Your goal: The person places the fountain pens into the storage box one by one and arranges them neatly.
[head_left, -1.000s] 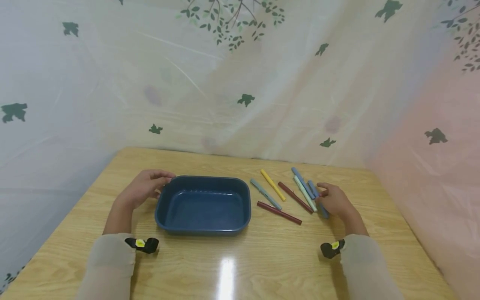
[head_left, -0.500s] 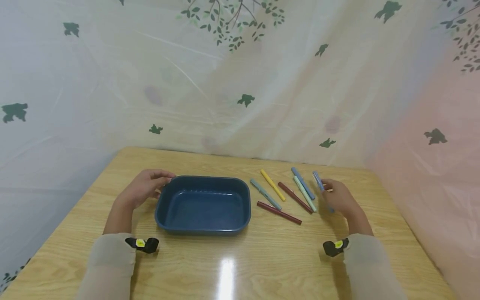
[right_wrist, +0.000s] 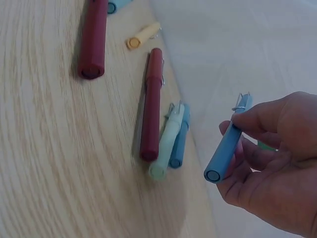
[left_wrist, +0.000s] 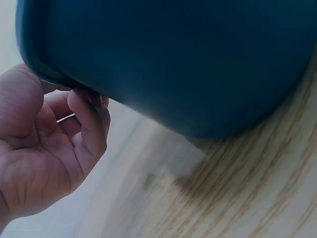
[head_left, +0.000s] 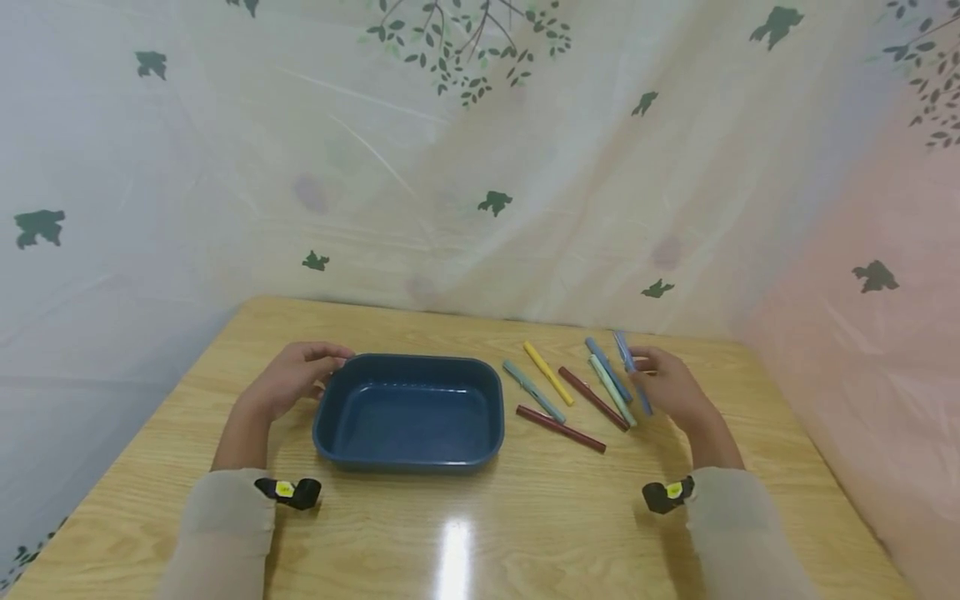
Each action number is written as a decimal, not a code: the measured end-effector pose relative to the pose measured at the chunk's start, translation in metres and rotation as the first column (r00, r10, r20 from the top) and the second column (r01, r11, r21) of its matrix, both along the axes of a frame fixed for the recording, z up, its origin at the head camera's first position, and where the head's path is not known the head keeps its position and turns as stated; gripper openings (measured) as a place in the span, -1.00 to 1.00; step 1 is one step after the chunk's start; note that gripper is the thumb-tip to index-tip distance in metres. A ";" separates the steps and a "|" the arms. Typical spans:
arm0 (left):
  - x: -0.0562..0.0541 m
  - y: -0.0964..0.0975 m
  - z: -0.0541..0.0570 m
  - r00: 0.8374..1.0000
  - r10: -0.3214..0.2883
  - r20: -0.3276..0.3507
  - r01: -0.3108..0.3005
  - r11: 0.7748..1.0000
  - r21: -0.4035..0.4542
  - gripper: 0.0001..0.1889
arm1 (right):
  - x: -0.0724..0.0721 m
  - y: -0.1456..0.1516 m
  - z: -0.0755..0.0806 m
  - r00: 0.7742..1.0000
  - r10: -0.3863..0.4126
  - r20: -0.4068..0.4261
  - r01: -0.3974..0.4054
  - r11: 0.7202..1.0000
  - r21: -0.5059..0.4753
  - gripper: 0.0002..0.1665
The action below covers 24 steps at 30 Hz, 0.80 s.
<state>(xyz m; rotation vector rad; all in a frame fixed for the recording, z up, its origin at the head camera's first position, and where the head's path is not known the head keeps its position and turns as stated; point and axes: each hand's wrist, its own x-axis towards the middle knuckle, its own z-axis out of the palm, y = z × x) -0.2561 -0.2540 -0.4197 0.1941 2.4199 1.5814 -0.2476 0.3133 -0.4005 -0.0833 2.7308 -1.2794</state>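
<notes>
In the head view, a deep blue rectangular dish (head_left: 412, 429) stands on the wooden table. My left hand (head_left: 292, 383) grips its far left corner; in the left wrist view the curled fingers (left_wrist: 91, 121) are right at the underside of the rim. My right hand (head_left: 670, 387) pinches a blue pen (right_wrist: 227, 151) with a metal clip between thumb and fingers, raised beside the other pens. Just left of it lie a second blue pen (head_left: 606, 367) and a pale green pen (head_left: 611, 392), side by side. A dark red pen (right_wrist: 152, 109) is close to them.
Between the dish and those pens lie a yellow pen (head_left: 547, 372), a grey-green pen (head_left: 532, 390) and another dark red pen (head_left: 561, 429). A patterned curtain (head_left: 420, 217) hangs behind the table (head_left: 540, 517).
My right hand has lifted the blue pen off the table, first shifting slightly right, then back left toward the other pens. The left hand keeps its place at the dish.
</notes>
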 end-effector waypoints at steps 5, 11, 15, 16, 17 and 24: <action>0.001 0.001 0.000 1.000 0.009 0.003 -0.009 1.000 0.002 -0.61 | -0.003 -0.019 0.002 1.000 0.005 0.008 -0.004 0.997 -0.080 -0.38; 0.002 0.002 0.001 1.000 0.013 0.000 -0.013 1.000 0.001 -0.61 | -0.008 -0.043 0.005 0.999 0.035 0.023 -0.031 0.987 -0.160 -0.37; 0.003 0.002 0.001 1.000 0.012 -0.003 -0.012 1.000 0.006 -0.61 | -0.009 -0.058 0.006 0.997 0.061 0.050 -0.047 0.967 -0.249 -0.36; 0.003 0.002 0.001 1.000 0.013 -0.003 -0.013 1.000 0.009 -0.61 | -0.009 -0.061 0.006 0.996 0.064 0.059 -0.046 0.964 -0.264 -0.36; 0.003 0.002 0.000 1.000 0.015 0.000 -0.015 1.000 0.010 -0.62 | -0.009 -0.065 0.006 0.996 0.062 0.071 -0.040 0.960 -0.278 -0.35; 0.003 0.003 -0.001 0.999 0.033 0.003 -0.033 0.999 0.014 -0.63 | -0.014 -0.087 0.003 0.994 0.064 0.089 -0.027 0.928 -0.373 -0.34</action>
